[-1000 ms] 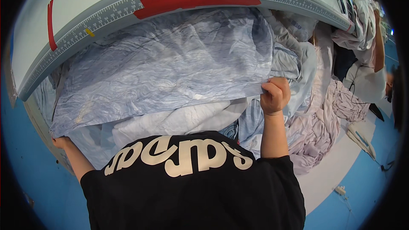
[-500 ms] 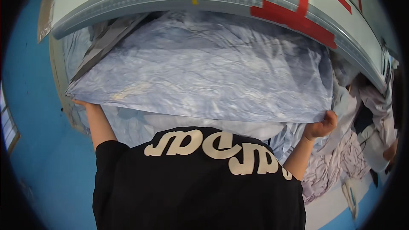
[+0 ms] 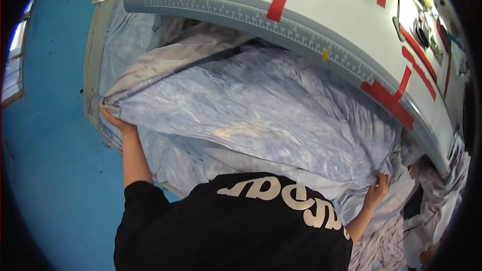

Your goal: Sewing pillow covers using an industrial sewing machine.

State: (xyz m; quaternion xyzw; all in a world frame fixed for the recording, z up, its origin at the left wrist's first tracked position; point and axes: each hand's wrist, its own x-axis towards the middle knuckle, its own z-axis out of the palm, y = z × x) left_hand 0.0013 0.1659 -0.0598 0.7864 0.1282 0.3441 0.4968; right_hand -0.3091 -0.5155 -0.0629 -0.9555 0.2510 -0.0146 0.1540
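A wide sheet of pale blue-grey fabric point(image 3: 251, 105) with a cloudy pattern is stretched between my two hands, its near edge sagging in the middle. At the fabric's left corner my left hand point(image 3: 114, 117) is closed, pinching the gathered edge where a plain grey layer meets the patterned side. My right hand point(image 3: 380, 186) grips the right corner with curled fingers. The plain grey side point(image 3: 175, 57) shows folded over at the left. Under the table's front edge the far part of the fabric is hidden.
A white work table point(image 3: 331, 0) with a grey ruler edge point(image 3: 226, 12) and red tape strips point(image 3: 386, 103) curves across the far side. More pale cloth point(image 3: 175, 158) lies below the sheet in a framed bin point(image 3: 92, 70). Crumpled cloth point(image 3: 376, 241) heaps at right, beside a blue floor point(image 3: 55, 145).
The view has turned, so the table now slants down to the right. The sheet has gone from taut to slacker and more wrinkled, with more grey underside showing. Both hands keep their corners.
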